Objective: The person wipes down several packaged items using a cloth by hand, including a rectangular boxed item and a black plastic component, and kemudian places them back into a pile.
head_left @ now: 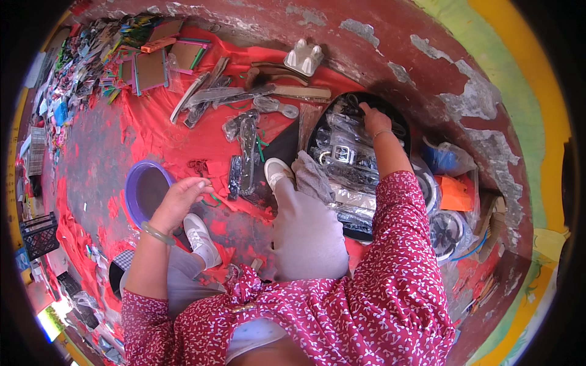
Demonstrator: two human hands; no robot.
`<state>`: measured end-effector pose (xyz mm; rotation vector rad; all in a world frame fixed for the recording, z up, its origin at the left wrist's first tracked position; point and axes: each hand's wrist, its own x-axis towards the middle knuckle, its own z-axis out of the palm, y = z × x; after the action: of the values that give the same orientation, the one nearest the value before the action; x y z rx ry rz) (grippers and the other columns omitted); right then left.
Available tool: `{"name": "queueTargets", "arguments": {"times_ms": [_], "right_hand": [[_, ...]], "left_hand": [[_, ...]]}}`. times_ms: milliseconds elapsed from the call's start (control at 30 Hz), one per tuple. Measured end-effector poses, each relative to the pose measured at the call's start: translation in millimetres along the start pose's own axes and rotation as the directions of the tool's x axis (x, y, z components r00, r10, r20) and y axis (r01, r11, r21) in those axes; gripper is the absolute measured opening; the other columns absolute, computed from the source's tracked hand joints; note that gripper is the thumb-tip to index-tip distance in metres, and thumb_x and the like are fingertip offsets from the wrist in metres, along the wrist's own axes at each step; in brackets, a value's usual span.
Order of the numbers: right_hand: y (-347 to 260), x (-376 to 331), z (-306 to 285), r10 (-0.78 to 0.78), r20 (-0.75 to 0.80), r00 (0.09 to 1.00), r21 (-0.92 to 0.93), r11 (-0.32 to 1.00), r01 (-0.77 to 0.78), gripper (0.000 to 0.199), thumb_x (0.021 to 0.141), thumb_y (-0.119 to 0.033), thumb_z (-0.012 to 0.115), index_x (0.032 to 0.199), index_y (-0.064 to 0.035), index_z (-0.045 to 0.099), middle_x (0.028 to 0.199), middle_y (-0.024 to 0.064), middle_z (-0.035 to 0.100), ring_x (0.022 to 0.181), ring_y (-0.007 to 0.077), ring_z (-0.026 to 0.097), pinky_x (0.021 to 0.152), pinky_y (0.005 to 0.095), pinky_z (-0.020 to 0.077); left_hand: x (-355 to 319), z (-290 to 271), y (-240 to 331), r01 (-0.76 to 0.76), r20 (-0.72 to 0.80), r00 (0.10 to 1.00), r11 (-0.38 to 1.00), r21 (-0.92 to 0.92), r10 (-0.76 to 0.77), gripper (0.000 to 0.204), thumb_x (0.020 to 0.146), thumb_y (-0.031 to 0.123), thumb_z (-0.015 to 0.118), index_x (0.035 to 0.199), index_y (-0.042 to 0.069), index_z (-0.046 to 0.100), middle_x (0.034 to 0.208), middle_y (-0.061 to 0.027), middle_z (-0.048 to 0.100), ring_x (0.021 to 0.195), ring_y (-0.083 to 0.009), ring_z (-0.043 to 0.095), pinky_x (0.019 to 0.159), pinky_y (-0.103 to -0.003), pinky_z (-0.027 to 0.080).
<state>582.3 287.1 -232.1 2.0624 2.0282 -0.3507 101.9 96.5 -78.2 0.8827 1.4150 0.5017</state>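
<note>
My right hand (377, 120) reaches into a black oval tub (314, 129), its fingers curled at a dark plastic-wrapped belt (350, 104) by the far rim. Belts in clear plastic fill the tub, and one shows a silver buckle (343, 154). Over the floor beside a purple basin (130, 194), my left hand (188, 196) has its thumb and fingers pinched together. What sits in that pinch, if anything, is too small to name. More wrapped belts (248, 152) lie on the red sheet between my hands. A grey cloth (312, 177) rests against the tub's near left side.
A peeling red wall (390, 43) curves along the far and right sides. Wheels (447, 235), an orange item (455, 193) and a blue item in plastic (444, 157) crowd the tub's right. Cardboard panels (150, 68) and heaped small packets (79, 79) lie far left. A black crate (39, 236) stands left.
</note>
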Motion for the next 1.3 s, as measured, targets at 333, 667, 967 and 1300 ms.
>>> {"name": "queueTargets", "arguments": {"times_ms": [333,667,967,1300], "right_hand": [[-7,37,5,0.115,0.147,0.983,-0.058,0.992,-0.107,0.044,0.085,-0.012,0.041,0.128,-0.0221,0.041,0.125,0.0142,0.049,0.110,0.0317,0.052,0.088,0.0412,0.0445],[-11,17,13,0.166,-0.347,0.923,-0.013,0.983,-0.182,0.039,0.075,-0.014,0.057,0.114,-0.0141,0.053,0.102,0.0190,0.057,0.098,0.0353,0.056,0.084,0.0404,0.0453],[-30,12,-12,-0.135,-0.148,0.980,0.100,0.984,0.150,0.029,0.075,-0.018,0.062,0.103,-0.0118,0.058,0.102,0.0164,0.057,0.096,0.0358,0.056,0.081,0.0423,0.0458],[-65,25,13,0.053,-0.105,0.993,0.142,0.989,-0.038,0.024,0.077,-0.027,0.062,0.091,-0.0077,0.057,0.095,0.0185,0.061,0.092,0.0354,0.058,0.077,0.0429,0.0467]], "left_hand": [[0,-3,-4,0.024,-0.019,1.000,1.000,-0.013,-0.024,0.029,0.092,0.023,0.049,0.109,0.001,0.056,0.098,-0.0071,0.063,0.091,-0.0113,0.057,0.080,-0.023,0.042],[-9,-9,-8,-0.004,-0.018,1.000,1.000,-0.024,0.003,0.028,0.091,0.022,0.049,0.108,0.001,0.056,0.098,-0.0072,0.063,0.091,-0.0111,0.057,0.080,-0.023,0.043],[-17,-12,-9,-0.007,-0.011,1.000,1.000,-0.015,0.007,0.028,0.091,0.024,0.049,0.106,0.001,0.057,0.096,-0.0062,0.063,0.088,-0.0097,0.056,0.078,-0.022,0.042],[-16,-14,-14,-0.020,-0.011,1.000,1.000,0.009,0.020,0.029,0.092,0.023,0.049,0.108,0.001,0.056,0.096,-0.0059,0.063,0.087,-0.0088,0.056,0.077,-0.022,0.042]]}}
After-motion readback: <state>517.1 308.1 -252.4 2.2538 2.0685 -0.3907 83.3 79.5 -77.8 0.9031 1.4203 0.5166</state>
